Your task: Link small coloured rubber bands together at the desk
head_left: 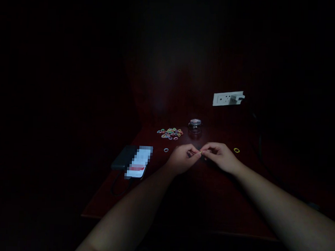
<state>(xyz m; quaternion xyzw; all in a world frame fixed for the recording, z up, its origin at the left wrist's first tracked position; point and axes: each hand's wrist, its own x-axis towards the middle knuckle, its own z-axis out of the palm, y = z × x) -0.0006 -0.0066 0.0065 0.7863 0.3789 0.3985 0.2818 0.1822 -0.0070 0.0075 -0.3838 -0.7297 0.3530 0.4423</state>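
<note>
My left hand (185,158) and my right hand (220,155) meet fingertip to fingertip over the table. Both are closed in a pinch on a small yellow hair tie (201,152), mostly hidden by the fingers. Beyond my left hand lies a loose pile of small coloured hair ties (170,133). A single pale blue hair tie (166,150) rests between that pile and my left wrist. Right of my right hand, a yellow hair tie (236,150) lies alone. Behind my hands stands a clear lidded jar (195,129).
At the left of the dark red table (107,208) lies a phone with a lit, blurred screen (139,162), beside a dark flat box (123,158) and a cable (114,186). A wall socket (223,99) with a plug sits at the back right. The surroundings are very dark.
</note>
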